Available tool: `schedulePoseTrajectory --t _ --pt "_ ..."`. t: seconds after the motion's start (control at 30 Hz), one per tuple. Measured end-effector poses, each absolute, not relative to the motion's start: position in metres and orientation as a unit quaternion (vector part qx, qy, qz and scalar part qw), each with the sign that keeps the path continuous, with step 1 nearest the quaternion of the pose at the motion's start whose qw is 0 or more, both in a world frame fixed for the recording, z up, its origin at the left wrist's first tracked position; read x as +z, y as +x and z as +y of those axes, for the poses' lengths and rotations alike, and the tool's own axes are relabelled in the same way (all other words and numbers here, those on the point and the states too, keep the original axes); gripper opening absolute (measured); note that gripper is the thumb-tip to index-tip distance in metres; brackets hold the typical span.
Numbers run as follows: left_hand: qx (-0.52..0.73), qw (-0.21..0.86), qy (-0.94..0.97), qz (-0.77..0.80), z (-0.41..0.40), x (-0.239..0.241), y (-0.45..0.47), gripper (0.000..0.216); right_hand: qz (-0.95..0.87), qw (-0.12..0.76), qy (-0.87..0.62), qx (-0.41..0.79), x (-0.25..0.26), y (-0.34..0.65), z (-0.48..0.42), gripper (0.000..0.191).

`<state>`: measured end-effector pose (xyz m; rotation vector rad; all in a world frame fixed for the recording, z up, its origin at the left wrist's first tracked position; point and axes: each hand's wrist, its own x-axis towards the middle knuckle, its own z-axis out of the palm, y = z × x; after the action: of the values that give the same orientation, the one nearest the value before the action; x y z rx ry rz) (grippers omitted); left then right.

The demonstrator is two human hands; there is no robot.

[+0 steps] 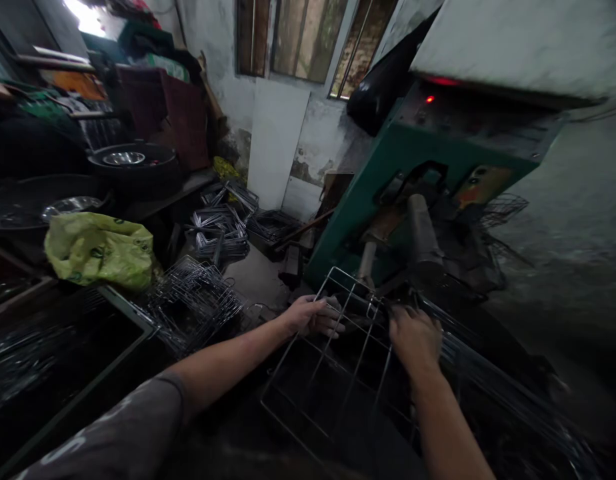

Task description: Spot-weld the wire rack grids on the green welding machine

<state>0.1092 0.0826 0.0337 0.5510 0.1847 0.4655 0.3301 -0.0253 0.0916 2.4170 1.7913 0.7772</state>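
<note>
A wire rack frame (333, 373) lies in front of me, its far end under the arm of a green machine (388, 167). My left hand (313, 316) grips the rack's left side wire with its fingers curled round it. My right hand (415, 337) is closed on the rack's cross wires near the machine's metal electrode bars (422, 233). A red lamp (430, 99) glows on the machine's top panel.
Stacks of finished wire racks (193, 303) and more wire racks (221, 227) sit on the floor at left. A yellow plastic bag (99, 250) lies on a bench beside dark pans (131, 160). Loose wires (508, 393) lie at right. A white board (275, 143) leans on the wall.
</note>
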Motion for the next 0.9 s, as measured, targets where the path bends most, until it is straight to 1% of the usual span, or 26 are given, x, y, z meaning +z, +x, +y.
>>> schedulePoseTrajectory --t 0.17,0.4,0.53,0.67,0.73,0.8,0.87,0.9 --pt "0.234 0.929 0.27 0.096 0.084 0.034 0.114 0.041 0.582 0.005 0.776 0.243 0.096 0.331 -0.022 0.025" --pt "0.235 0.931 0.267 0.077 0.084 0.032 0.113 0.038 0.582 -0.003 0.782 0.223 0.094 0.334 -0.02 0.024" --pt "0.233 0.93 0.275 0.076 0.085 0.03 0.114 0.038 0.586 -0.014 0.783 0.209 0.094 0.336 -0.017 0.028" --pt "0.233 0.927 0.281 0.09 0.083 0.029 0.111 0.038 0.585 -0.069 0.788 0.177 0.104 0.338 -0.035 0.039" --pt "0.24 0.923 0.284 0.099 0.082 0.028 0.106 0.038 0.546 -0.107 0.812 0.179 0.107 0.345 -0.059 0.046" --pt "0.246 0.92 0.287 0.102 0.081 0.028 0.099 0.038 0.45 -0.135 0.866 0.17 0.103 0.354 -0.089 0.057" --pt "0.255 0.918 0.284 0.106 0.079 0.029 0.091 0.037 0.334 -0.173 0.921 0.102 0.092 0.362 -0.119 0.069" --pt "0.261 0.917 0.28 0.11 0.079 0.03 0.088 0.037 0.295 -0.195 0.934 0.053 0.084 0.363 -0.132 0.071"
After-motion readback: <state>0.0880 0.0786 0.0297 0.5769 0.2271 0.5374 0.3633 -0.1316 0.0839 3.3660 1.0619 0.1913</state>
